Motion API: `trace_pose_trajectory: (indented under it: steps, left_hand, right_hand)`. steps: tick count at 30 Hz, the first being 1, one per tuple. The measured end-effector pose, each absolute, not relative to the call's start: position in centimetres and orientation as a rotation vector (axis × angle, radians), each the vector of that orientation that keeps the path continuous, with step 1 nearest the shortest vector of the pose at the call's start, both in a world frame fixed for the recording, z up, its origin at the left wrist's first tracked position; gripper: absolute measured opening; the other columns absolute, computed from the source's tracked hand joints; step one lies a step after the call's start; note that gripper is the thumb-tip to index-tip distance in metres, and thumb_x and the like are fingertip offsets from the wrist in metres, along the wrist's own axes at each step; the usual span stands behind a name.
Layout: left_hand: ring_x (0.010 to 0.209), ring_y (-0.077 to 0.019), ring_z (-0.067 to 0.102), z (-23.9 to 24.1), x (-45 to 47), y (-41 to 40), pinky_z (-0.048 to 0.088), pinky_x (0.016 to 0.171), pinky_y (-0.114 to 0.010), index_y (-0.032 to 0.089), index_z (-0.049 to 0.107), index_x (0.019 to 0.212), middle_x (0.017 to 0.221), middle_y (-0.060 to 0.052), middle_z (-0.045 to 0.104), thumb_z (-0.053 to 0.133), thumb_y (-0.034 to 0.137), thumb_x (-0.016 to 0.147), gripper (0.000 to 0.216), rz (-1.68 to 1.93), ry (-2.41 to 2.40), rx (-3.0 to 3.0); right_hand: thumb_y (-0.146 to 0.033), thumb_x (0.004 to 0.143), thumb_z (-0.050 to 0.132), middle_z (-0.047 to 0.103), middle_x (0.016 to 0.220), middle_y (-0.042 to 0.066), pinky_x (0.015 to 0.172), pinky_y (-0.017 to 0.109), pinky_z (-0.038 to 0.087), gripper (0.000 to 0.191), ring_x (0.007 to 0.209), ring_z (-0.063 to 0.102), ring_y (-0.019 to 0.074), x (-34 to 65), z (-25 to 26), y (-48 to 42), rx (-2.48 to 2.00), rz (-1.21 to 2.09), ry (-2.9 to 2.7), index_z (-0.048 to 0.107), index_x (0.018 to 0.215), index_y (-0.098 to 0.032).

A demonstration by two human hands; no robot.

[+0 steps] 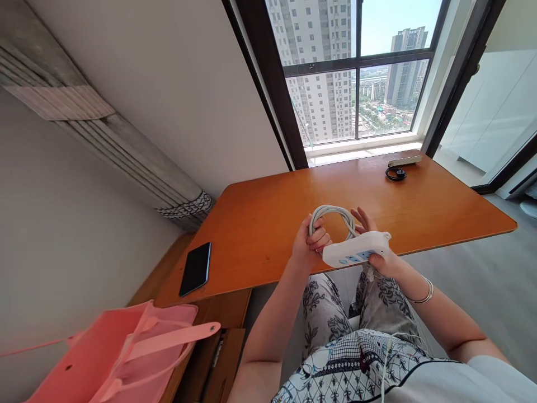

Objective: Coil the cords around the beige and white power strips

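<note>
A white power strip point(356, 250) with blue-marked sockets is held just above the table's near edge. My right hand point(380, 254) grips its right end, with the thumb on the socket face and some fingers raised behind it. A looped white cable point(333, 209) arches up from the strip. My left hand point(312, 239) is closed around the left side of that loop. Something small and pale hangs under the right hand; I cannot make out what it is.
The wooden table point(260, 224) carries a phone point(195, 269) on the left. At its far right lie another power strip point(405, 161) and a coiled black cord point(395, 174). A pink bag point(163, 336) stands at lower left. A window point(356, 101) is beyond the table.
</note>
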State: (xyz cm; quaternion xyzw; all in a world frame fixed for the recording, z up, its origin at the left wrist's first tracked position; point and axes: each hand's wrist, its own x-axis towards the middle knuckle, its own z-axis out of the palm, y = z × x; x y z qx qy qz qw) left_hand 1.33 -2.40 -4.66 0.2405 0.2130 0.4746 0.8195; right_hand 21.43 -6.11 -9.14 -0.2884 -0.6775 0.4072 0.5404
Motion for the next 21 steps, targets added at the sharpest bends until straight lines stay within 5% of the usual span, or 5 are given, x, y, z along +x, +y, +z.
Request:
trace_pose_trajectory:
  steps: [5, 9, 12, 16, 21]
  left_hand:
    - [0.034, -0.0046, 0.017, -5.5, 1.2, -2.0, 0.024, 0.037, -0.014, 0.019, 0.044, 0.066, 0.041, 0.012, 0.017, 0.055, 0.049, 0.094, 0.043, 1.006, 0.485, 0.537]
    - [0.043, -0.0054, 0.041, -6.4, 1.6, -1.7, 0.033, 0.041, -0.016, 0.015, 0.056, 0.072, 0.049, 0.007, 0.044, 0.078, 0.051, 0.074, 0.043, 1.04, 0.625, 0.656]
    - [0.064, -0.0119, 0.061, -7.3, 2.1, -1.6, 0.039, 0.048, -0.019, 0.013, 0.065, 0.084, 0.071, -0.001, 0.065, 0.087, 0.041, 0.061, 0.043, 1.109, 0.741, 0.732]
    - [0.09, -0.0174, 0.067, -8.1, 2.2, -1.5, 0.049, 0.077, -0.025, 0.013, 0.069, 0.091, 0.087, -0.005, 0.071, 0.086, 0.037, 0.062, 0.04, 1.236, 0.835, 0.895]
    - [0.066, -0.0139, 0.065, -8.4, 1.7, -1.1, 0.05, 0.062, -0.026, 0.015, 0.063, 0.088, 0.078, -0.002, 0.068, 0.084, 0.052, 0.062, 0.049, 1.061, 0.861, 1.043]
  right_hand:
    - [-0.071, 0.055, 0.081, 0.068, 0.121, 0.011, 0.095, 0.046, 0.054, 0.089, 0.113, 0.065, 0.032, 21.0, -9.5, -5.6, -0.785, 1.428, -1.231, 0.059, 0.128, -0.024]
    - [-0.066, 0.057, 0.082, 0.073, 0.085, 0.005, 0.082, 0.041, 0.058, 0.058, 0.085, 0.07, 0.0264, 20.8, -9.9, -5.0, -0.908, 1.4, -0.937, 0.067, 0.092, -0.021]
    - [-0.065, 0.053, 0.085, 0.072, 0.08, 0.004, 0.078, 0.038, 0.058, 0.058, 0.08, 0.068, 0.0247, 20.7, -10.3, -4.6, -0.946, 1.359, -0.912, 0.066, 0.086, -0.022]
    - [-0.066, 0.052, 0.084, 0.072, 0.079, 0.003, 0.077, 0.036, 0.057, 0.058, 0.079, 0.068, 0.0236, 21.0, -10.8, -4.3, -0.977, 1.311, -0.799, 0.065, 0.083, -0.021]
    - [-0.064, 0.054, 0.085, 0.073, 0.082, 0.002, 0.076, 0.034, 0.057, 0.058, 0.081, 0.069, 0.0229, 21.3, -11.4, -3.9, -0.978, 1.315, -0.793, 0.066, 0.089, -0.021]
